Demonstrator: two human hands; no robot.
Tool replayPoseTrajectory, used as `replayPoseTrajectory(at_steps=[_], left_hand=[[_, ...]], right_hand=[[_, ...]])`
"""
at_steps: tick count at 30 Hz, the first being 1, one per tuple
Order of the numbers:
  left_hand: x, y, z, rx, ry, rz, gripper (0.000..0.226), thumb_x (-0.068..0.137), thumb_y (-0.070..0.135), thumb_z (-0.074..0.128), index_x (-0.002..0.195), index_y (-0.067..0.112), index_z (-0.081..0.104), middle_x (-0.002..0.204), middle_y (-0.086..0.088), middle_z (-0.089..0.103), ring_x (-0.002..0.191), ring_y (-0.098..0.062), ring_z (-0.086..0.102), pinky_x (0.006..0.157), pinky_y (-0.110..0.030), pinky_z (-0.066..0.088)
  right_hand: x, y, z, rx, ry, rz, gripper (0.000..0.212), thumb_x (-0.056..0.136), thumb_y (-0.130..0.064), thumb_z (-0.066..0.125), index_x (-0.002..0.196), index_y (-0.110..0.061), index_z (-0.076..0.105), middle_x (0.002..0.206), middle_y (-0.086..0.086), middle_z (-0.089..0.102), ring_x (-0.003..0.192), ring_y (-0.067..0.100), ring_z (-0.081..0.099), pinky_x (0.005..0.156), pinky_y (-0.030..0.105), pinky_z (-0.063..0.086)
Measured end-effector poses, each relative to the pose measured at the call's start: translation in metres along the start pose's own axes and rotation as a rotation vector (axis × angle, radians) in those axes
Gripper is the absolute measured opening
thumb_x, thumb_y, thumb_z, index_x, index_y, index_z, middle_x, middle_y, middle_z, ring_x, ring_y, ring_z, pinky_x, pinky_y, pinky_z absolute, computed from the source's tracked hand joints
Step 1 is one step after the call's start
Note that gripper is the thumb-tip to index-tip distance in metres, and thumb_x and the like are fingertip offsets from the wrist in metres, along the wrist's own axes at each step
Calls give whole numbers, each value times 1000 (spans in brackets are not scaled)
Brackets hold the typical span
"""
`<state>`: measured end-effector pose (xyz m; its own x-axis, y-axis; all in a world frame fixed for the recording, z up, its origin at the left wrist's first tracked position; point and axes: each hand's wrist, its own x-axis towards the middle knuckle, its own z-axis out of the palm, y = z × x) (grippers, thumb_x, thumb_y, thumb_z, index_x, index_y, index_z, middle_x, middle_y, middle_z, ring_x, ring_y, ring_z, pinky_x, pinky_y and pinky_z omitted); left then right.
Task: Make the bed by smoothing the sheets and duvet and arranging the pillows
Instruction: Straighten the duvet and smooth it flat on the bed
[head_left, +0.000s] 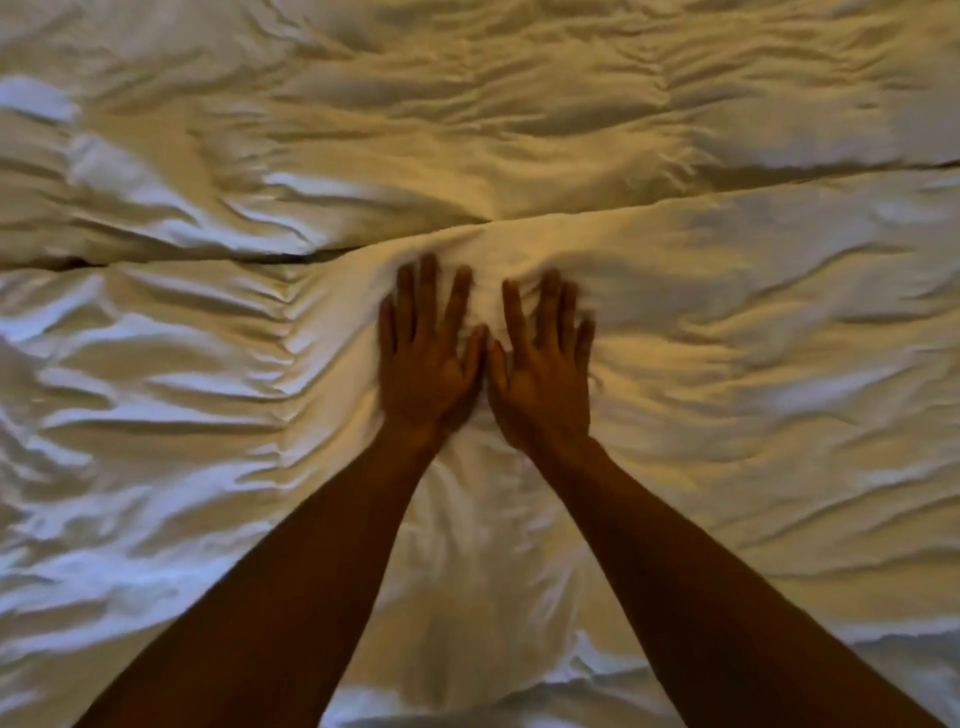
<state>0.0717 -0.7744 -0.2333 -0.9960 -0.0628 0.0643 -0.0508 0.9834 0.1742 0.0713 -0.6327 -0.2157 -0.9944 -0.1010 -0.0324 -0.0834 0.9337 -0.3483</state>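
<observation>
Both hands, the left hand (423, 358) and right hand (543, 366), press flat at mid-frame on the white duvet (727, 415), fingers (426, 291) straight and spread, gripping nothing. Pushing toward the duvet's upper edge (597, 215) may just bunch creases there.

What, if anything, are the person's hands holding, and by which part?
Nothing is held. The left hand and right hand lie flat, fingers spread, pressing on the white duvet.

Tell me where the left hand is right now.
In the head view the left hand lies flat on the white duvet near centre, thumb beside the right hand, just below the duvet's folded edge.
</observation>
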Motion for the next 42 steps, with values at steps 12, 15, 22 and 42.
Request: replayPoseTrajectory(at_steps=[12,15,22,42], left_hand=[[37,-12,68,-22,10,2,58,108,45,30,163,27,19,170,-12,8,158,-30,2,125,-53,14],[37,-12,61,-53,-6,-8,59,106,43,35,162,28,23,170,-10,10,158,-28,4,126,-51,14],[22,-22,3,-159,-92,-33,63,102,44,40,161,30,25,171,-7,9,159,-25,5,126,-47,14],[24,-188,-15,189,88,-234,69,106,59,23,164,25,10,171,-14,3,158,-34,0,126,-51,11]], right_hand=[[68,21,79,-265,-18,-12,64,107,-45,27,164,-28,5,170,19,2,158,33,-5,124,59,8],[68,21,73,-274,-37,-6,66,106,-45,32,164,-29,5,170,19,2,158,33,-4,125,59,8],[63,-5,46,-214,-124,83,64,106,-49,20,163,-33,-5,171,14,-3,158,31,-7,125,57,8],[73,-129,91,-195,29,-364,60,105,-43,34,162,-31,21,170,15,6,158,33,-2,125,56,9]])
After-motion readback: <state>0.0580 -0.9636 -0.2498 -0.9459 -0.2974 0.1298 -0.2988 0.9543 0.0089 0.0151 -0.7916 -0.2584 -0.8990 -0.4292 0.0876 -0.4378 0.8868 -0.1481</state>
